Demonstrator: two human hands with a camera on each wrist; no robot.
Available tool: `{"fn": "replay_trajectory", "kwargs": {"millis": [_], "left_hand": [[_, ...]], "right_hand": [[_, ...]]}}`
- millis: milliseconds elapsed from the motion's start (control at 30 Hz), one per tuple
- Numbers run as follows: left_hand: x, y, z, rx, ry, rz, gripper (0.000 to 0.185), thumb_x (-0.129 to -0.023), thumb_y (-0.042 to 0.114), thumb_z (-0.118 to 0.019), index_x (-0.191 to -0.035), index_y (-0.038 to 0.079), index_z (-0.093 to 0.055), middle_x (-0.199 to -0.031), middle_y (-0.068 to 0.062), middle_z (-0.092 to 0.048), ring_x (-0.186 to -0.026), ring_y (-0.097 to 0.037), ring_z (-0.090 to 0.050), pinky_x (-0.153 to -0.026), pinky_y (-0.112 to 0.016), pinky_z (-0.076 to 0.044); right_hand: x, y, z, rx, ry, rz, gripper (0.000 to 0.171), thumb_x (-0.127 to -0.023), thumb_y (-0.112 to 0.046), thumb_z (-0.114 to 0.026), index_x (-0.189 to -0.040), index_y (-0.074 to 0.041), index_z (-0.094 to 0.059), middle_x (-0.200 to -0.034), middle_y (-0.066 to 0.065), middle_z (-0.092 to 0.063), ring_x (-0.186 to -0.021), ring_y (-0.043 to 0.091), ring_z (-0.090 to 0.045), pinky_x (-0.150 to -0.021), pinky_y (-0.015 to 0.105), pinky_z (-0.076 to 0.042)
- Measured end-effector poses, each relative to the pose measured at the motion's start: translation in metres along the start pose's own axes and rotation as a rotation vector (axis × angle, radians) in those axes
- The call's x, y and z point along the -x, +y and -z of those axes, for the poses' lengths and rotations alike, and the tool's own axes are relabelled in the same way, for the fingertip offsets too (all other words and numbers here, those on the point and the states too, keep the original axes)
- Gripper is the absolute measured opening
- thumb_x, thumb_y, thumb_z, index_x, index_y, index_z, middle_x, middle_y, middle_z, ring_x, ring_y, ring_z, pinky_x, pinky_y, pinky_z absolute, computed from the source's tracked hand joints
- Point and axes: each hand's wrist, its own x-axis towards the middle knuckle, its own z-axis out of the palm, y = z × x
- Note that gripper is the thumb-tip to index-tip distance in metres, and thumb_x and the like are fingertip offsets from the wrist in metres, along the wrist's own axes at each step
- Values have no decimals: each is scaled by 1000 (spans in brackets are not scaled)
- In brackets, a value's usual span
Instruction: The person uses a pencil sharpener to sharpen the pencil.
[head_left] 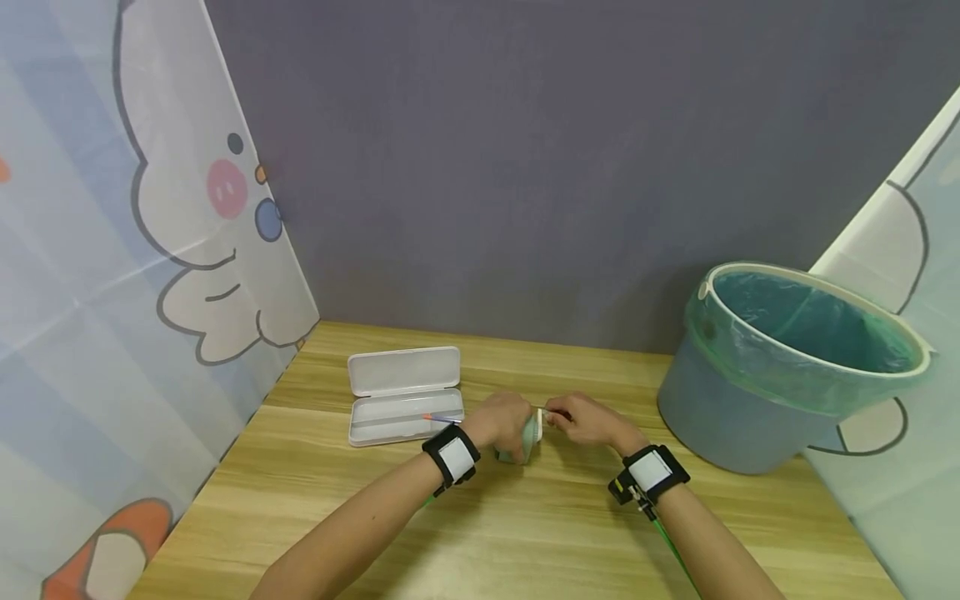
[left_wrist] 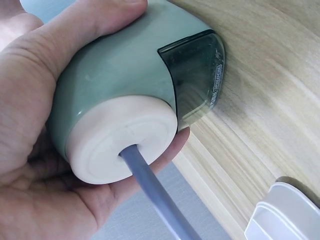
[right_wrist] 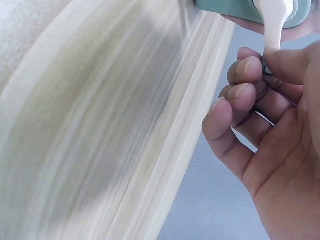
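My left hand point(head_left: 501, 421) wraps round a green hand-crank pencil sharpener point(left_wrist: 120, 70), thumb on one side and fingers on the other. A dark see-through shavings drawer point(left_wrist: 197, 75) shows at one end of its body. From the hole in its cream round front point(left_wrist: 120, 135) a purple-blue pencil point(left_wrist: 157, 192) sticks out. In the head view this pencil's orange end point(head_left: 427, 416) points left. On the sharpener's other side, my right hand point(head_left: 588, 421) pinches the end of the white crank arm point(right_wrist: 273, 30) between thumb and forefinger; its remaining fingers curl loosely.
An open white pencil case point(head_left: 405, 432) lies left of the hands, its lid point(head_left: 405, 371) tipped back; the pencil's end is over it. At the right stands a blue-grey bin point(head_left: 738, 417) with a green liner. A grey wall point(head_left: 487, 167) closes the wooden table's point(head_left: 510, 533) far side.
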Motion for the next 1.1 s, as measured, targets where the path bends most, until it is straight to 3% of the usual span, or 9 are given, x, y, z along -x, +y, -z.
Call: {"fn": "replay_trajectory", "kwargs": {"millis": [400,1100], "left_hand": [[0,0,0,30,4,11,40,-65,35,-98,-80,20,-64,-73,9,-60,-66,-9,-55,-59,-22,-46],[-1,-4,-2,46,4,-4,38,-66,35,-97,-81,20,-66,-74,9,-60,-67,-9,-55,-59,-22,-45]], "right_hand": [[-1,4,-6,29,-3,-5,23,-105,-11,-56,-84,-3,-63,-68,-12,-39,-59,-2,-36,-59,19,-34],[-2,5,-12,45,-33,-28,22,-104,-10,-56,-84,-6,-63,-67,-12,-39,-57,-1,-36,-57,19,-33]]}}
